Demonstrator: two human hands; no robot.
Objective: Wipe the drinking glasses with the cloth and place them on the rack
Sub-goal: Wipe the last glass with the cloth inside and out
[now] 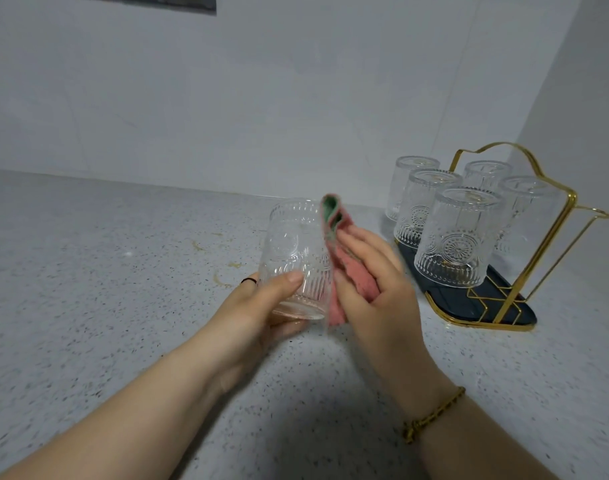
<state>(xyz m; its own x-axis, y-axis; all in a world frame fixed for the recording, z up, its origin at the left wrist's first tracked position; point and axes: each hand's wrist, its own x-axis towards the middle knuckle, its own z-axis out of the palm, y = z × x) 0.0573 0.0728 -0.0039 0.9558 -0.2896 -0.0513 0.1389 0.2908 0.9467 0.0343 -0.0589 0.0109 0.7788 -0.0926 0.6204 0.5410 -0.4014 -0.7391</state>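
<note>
Glass (297, 254) in left hand (258, 308) — cloth (358, 278) against it.

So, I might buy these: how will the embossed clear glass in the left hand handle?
Probably stiff but breakable: the embossed clear glass looks moulded. Its ribs likely help the left hand grip. Round-bodied, it might roll on its side.

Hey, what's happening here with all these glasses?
A person is wiping a clear embossed drinking glass. The left hand grips it near its base, while the right hand holds a pink cloth with a green lining against its side. Five more glasses stand upside down on the gold wire rack.
</note>
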